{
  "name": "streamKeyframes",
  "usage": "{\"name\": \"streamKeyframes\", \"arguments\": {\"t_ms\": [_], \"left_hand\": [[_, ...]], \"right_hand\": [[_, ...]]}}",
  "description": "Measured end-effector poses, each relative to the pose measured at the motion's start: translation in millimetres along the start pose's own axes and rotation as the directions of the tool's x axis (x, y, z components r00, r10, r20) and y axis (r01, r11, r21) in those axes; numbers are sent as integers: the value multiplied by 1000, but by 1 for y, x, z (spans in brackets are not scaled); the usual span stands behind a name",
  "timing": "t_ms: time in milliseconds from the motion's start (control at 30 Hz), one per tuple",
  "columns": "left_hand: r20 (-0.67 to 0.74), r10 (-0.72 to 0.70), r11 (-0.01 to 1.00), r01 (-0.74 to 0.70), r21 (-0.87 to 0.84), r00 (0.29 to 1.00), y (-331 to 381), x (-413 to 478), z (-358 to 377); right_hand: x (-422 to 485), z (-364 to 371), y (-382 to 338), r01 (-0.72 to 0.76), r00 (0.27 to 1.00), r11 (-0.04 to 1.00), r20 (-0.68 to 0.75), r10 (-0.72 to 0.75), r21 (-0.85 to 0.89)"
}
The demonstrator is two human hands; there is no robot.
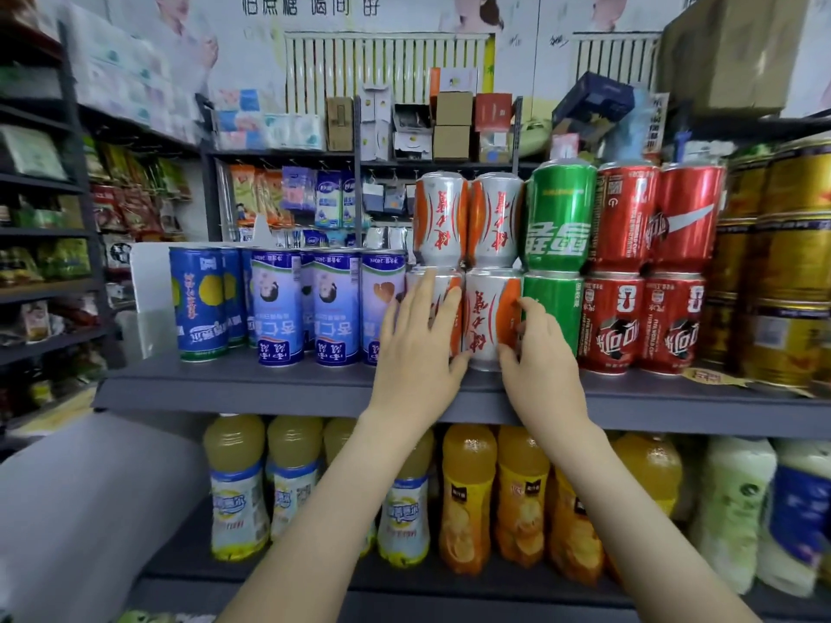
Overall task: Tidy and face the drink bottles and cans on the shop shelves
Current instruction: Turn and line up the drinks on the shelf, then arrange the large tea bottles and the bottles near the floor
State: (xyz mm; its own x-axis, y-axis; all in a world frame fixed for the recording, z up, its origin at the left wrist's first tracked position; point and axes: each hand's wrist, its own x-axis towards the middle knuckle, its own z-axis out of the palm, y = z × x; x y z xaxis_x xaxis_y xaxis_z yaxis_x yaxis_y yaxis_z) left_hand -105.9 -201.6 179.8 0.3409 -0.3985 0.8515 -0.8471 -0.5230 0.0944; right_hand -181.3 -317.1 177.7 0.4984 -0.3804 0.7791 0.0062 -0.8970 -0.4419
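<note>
While among cans (490,317), both hands (422,348).

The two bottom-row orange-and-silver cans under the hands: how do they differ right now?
1. The left can is largely hidden under the flat left hand; the right can shows most of its front.
2. The left hand lies open across the left can's face; the right hand curls its fingers round the right can's right side.

Both stand upright on the shelf, each carrying a matching can.
</note>
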Motion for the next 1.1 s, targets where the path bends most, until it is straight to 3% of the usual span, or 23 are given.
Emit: {"name": "streamKeyframes", "arguments": {"t_ms": [167,333,467,600,733,867,1100], "left_hand": [[-109,-72,992,60,-115,991,7,-41,-5],[-229,-71,975,19,-222,971,8,-113,-8],[-46,-191,934,167,-317,981,-2,-172,-1],[192,-325,851,375,-368,926,-9,-231,20],[432,-510,714,647,-269,743,1,-287,46],[626,-533,651,749,-126,569,33,-326,77],[767,-449,646,760,-75,458,118,-338,135]], "right_hand": [[-32,3,-10,58,995,998,-80,-57,6],[-96,22,-22,176,979,980,-118,-164,96],[-149,48,-20,115,993,977,7,-118,179],[-203,73,0,-36,983,979,185,-1,198],[-263,82,33,-232,929,965,322,183,119],[-307,69,74,-502,770,865,453,450,-6],[-336,15,146,-683,651,725,378,658,-86]]}}
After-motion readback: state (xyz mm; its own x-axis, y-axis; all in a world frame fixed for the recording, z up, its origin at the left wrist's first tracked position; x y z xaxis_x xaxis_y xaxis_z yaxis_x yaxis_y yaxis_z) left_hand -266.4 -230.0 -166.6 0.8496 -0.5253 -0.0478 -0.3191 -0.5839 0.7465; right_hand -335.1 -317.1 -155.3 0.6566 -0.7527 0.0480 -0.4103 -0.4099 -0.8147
